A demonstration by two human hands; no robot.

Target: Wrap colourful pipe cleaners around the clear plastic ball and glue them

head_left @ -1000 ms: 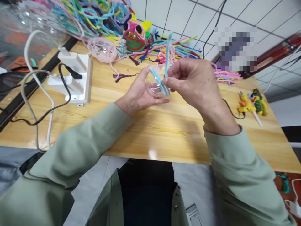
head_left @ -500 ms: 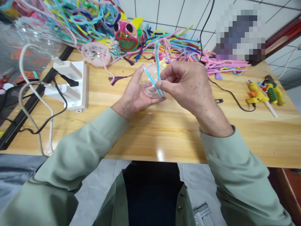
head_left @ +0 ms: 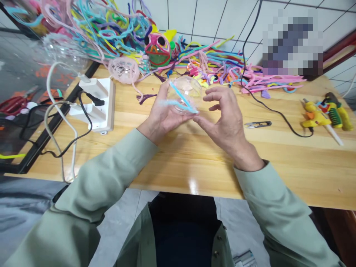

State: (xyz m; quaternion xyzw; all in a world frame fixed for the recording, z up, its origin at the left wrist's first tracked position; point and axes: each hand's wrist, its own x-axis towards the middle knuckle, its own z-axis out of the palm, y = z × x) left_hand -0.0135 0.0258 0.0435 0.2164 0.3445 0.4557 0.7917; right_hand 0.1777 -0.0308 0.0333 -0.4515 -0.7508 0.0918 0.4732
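My left hand (head_left: 164,113) cradles a clear plastic ball (head_left: 191,88) above the table, its fingers curved around the left side and underneath. A light-blue pipe cleaner (head_left: 182,96) lies along the ball, bent sharply near the lower right, with its blurred free end reaching left across my left hand. My right hand (head_left: 222,115) is at the ball's right side with fingers spread apart. Its thumb tip is close to the bend of the pipe cleaner; whether it touches, I cannot tell.
Thread snips (head_left: 258,124) lie right of my right hand, beyond them a yellow glue gun (head_left: 317,115) with its cord. A white power strip (head_left: 107,107) with cables stands at left. Along the back are heaped pipe cleaners (head_left: 108,29), a decorated pink ball (head_left: 157,46) and a pink-wrapped ball (head_left: 124,69).
My right hand has let go of the pipe cleaner and opened, moving slightly right and down. The pipe cleaner's upright end has swung down to the left. The view has shifted slightly.
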